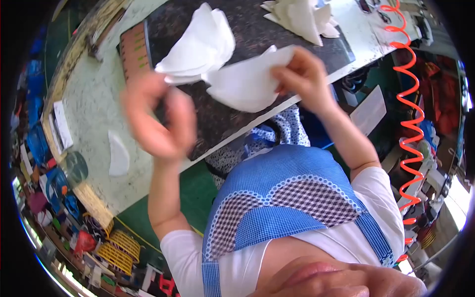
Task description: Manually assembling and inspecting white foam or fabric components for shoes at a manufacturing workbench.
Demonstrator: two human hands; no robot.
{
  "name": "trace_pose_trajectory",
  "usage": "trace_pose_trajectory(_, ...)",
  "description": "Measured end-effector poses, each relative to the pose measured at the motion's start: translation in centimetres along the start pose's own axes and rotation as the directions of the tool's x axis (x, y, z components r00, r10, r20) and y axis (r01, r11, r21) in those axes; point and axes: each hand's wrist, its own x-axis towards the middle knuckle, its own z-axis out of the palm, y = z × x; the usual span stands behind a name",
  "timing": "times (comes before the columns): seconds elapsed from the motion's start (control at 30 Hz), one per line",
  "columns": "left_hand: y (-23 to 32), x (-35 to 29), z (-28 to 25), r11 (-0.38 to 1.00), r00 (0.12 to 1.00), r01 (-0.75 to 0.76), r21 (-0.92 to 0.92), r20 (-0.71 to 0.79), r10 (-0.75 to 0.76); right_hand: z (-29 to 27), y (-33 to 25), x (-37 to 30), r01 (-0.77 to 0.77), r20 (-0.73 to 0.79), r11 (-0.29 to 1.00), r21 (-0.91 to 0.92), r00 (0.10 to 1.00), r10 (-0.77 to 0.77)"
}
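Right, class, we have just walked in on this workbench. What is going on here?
A person in a blue checked apron works at a dark mat on a pale table. The right hand pinches a white curved fabric piece by its edge. The left hand, blurred, holds nothing visible. Stacks of white pieces lie behind.

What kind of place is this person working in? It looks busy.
Probably a small sewing or garment workshop. The right hand holds a white cut fabric piece over a dark worktable, with stacks of similar white pieces on it, and an orange coiled air hose hangs nearby.
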Motion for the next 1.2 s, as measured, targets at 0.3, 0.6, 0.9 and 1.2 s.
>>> trace_pose_trajectory(0.3,3.8,-3.9,4.3,0.993,0.816,-0.109,0.053,0.575,0.059,-8.3,1.3,5.9,0.046,-0.276,0.461,-0.886,0.747,-0.605)
trace_pose_trajectory(0.6,5.2,-6.0,5.0,0.973,0.736,-0.031,0.228,0.664,-0.133,-8.4,3.2,6.9,0.049,-0.359,0.657,-0.752,0.806,-0.471)
trace_pose_trajectory(0.9,6.0,-3.2,5.2,0.994,0.863,-0.110,0.024,0.498,0.083,-8.9,1.5,7.0,0.112,-0.332,0.749,-0.653,0.847,-0.416)
trace_pose_trajectory(1.2,6.7,-2.5,5.3,0.998,0.887,-0.063,-0.021,0.457,0.066,-9.3,-0.1,6.7,0.096,-0.096,0.244,-0.965,0.736,-0.670)
